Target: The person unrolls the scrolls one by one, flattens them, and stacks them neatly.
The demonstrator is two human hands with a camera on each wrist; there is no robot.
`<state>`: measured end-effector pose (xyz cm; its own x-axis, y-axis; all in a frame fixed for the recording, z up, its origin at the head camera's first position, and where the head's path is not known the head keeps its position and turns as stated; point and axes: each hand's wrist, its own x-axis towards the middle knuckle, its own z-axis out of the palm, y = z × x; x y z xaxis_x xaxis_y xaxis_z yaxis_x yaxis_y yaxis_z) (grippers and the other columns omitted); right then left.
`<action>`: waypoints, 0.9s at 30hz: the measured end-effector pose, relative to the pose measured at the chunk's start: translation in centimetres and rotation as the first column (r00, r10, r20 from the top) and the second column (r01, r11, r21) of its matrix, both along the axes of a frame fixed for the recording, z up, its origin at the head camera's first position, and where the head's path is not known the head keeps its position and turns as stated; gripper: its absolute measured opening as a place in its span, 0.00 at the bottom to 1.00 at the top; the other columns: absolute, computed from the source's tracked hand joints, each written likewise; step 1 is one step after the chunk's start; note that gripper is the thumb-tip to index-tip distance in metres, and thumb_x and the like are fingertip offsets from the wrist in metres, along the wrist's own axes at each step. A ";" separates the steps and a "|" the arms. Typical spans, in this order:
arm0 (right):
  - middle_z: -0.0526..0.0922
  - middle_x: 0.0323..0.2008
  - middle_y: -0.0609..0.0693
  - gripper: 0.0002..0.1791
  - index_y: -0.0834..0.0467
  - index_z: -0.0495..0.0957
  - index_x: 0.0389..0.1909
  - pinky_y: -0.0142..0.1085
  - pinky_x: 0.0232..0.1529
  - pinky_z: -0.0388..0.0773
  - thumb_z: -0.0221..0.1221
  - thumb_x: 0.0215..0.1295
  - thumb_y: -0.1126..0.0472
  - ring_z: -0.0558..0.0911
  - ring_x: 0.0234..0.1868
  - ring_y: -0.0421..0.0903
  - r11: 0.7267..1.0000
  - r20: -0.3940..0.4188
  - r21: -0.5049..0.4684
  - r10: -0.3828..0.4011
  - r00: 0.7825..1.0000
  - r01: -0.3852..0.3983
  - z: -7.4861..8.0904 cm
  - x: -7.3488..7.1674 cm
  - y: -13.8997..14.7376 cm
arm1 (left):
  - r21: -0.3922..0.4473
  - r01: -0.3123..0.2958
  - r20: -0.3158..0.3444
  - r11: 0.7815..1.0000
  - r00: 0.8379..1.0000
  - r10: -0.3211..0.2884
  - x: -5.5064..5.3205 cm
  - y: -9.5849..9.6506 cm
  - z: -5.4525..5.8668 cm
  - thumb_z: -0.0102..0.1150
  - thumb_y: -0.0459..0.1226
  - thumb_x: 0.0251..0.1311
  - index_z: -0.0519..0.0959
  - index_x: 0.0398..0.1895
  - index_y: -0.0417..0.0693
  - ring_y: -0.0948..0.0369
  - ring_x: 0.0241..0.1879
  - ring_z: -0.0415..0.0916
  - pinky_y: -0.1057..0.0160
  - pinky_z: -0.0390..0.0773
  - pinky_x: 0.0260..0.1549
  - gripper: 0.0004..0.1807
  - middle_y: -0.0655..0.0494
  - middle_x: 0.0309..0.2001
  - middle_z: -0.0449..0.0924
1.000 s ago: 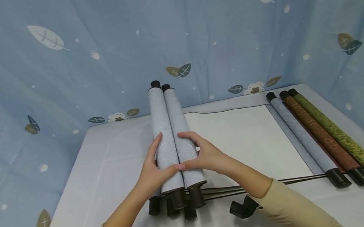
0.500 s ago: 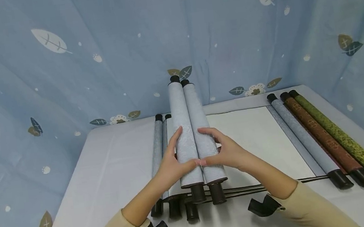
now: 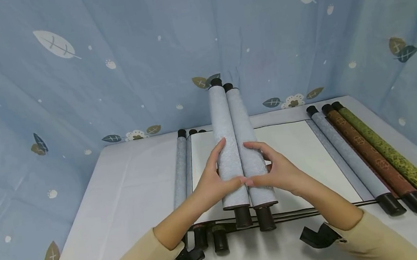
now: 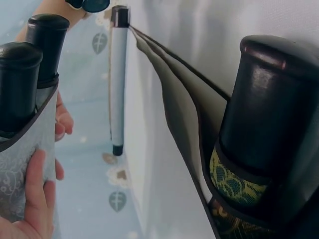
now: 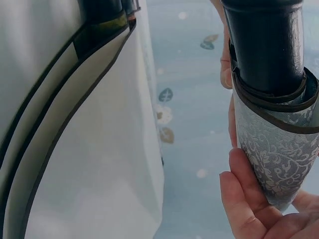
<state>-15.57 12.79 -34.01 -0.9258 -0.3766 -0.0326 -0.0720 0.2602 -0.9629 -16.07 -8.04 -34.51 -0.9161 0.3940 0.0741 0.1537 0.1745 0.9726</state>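
Observation:
A light blue-grey patterned scroll, rolled in from both ends, is held above the table as a left roll (image 3: 220, 111) and a right roll (image 3: 242, 117), side by side with black end knobs. My left hand (image 3: 215, 185) grips the left roll, thumb across its front. The right roll is in my right hand (image 3: 280, 173); the thumbs meet where the rolls touch. Below lie stacked, spread scrolls, the top one showing a blank white sheet (image 3: 293, 150). In the left wrist view, yellow-green brocade shows beneath a black knob (image 4: 274, 99) of the stack.
Along the table's right side lie a blue-grey roll (image 3: 348, 152), a brown roll (image 3: 371, 153) and a yellow-green roll (image 3: 386, 147). Another blue-grey roll (image 3: 180, 168) lies left of the sheet. A leaf-patterned blue curtain (image 3: 138, 69) stands behind the white table (image 3: 126, 188).
Both hands have carried the double-rolled scroll to the right, from over the stack's left rolls to over the white sheet. Those left rolls now show more. The rolls at the right stay put.

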 end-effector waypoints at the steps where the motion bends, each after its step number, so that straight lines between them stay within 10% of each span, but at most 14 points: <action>1: 0.62 0.62 0.66 0.48 0.46 0.54 0.71 0.44 0.40 0.79 0.69 0.52 0.59 0.78 0.48 0.57 1.000 -0.004 0.004 0.000 1.000 0.000 0.0 0.0 0.1 | 0.003 0.003 0.002 1.000 1.000 -0.003 0.0 0.1 0.0 0.69 0.38 0.50 0.47 0.73 0.73 0.51 0.59 0.66 0.50 0.72 0.51 0.52 0.54 0.70 0.51; 27: 0.63 0.59 0.70 0.48 0.54 0.53 0.72 0.43 0.42 0.77 0.69 0.52 0.63 0.75 0.50 0.59 0.999 0.101 0.004 -0.034 0.994 0.034 -3.7 -0.6 0.7 | -0.093 0.067 0.125 0.993 0.991 -0.055 -1.3 1.1 -3.1 0.69 0.40 0.50 0.43 0.75 0.63 0.49 0.68 0.53 0.43 0.62 0.59 0.55 0.48 0.74 0.44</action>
